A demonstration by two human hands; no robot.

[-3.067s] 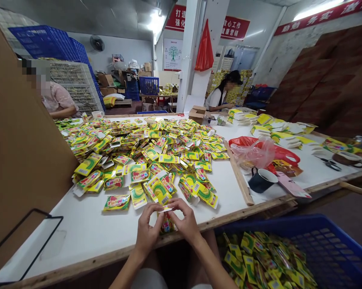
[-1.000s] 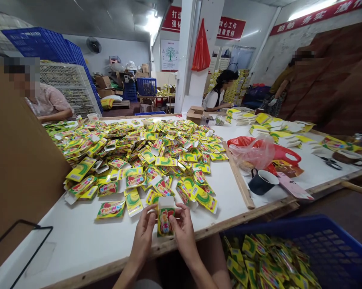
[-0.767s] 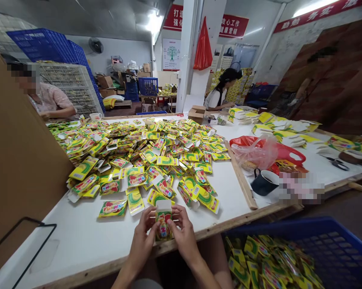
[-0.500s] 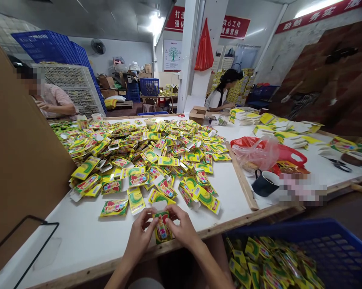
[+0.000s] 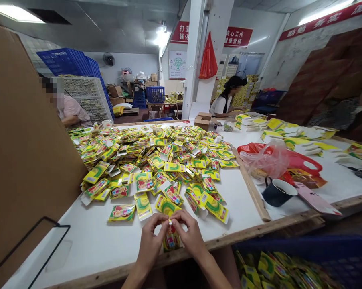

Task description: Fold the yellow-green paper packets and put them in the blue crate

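At the table's front edge, a small printed candy box [image 5: 171, 237] stands upright between my two hands. My left hand [image 5: 153, 237] pinches its top from the left, thumb and fingertips meeting at the upper edge. From the other side, my right hand [image 5: 189, 233] pinches the same top edge. The fingers hide most of the box's top, where a bit of white shows. Just beyond my hands lie loose yellow and green boxes, among them a flat one [image 5: 122, 213] on the left and a yellow one [image 5: 167, 206] right behind my fingers.
A large heap of boxes [image 5: 156, 156] covers the white table [image 5: 90, 245]. Cardboard [image 5: 33, 120] walls the left, with a black wire frame [image 5: 53, 241]. Rightward are a wooden strip [image 5: 253, 188], a dark mug [image 5: 278, 192] and a phone [image 5: 316, 198]. A blue crate [image 5: 343, 253] stands below. Co-workers sit across.
The white flap that stood up at the box's top no longer shows upright; my fingertips have come together over it. The whole view has shifted, so things appear lower and further right.
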